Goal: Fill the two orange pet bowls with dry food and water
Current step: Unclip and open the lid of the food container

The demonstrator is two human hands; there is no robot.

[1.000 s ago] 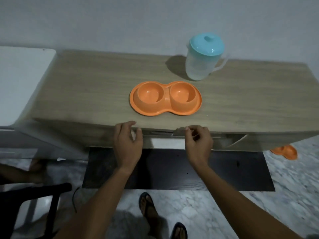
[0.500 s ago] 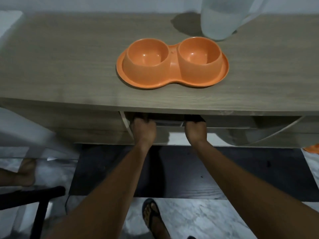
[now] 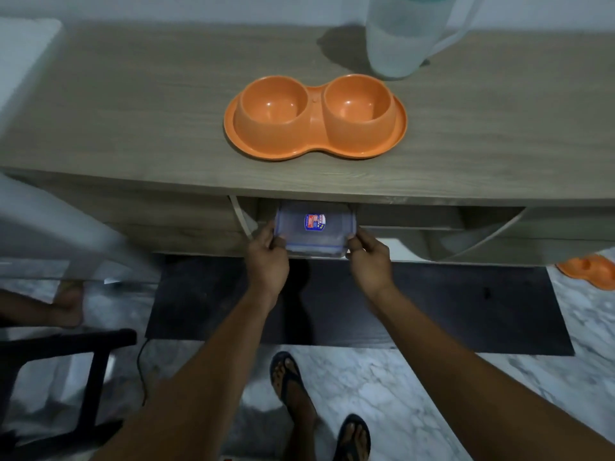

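A home is indicated. A wood-grain tabletop is set against a plain wall, with a double pet bowl and a lidded jug on it. Marble-patterned floor tiles, a dark mat and flip-flops worn on the feet are seen below.

Bare forearms without sleeves, and dark flip-flops on both feet.

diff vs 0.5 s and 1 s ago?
Both hands went under the tabletop and now draw out a clear lidded container, left hand and right hand gripping its ends. The orange double bowl, both cups empty, and the pitcher stayed put.
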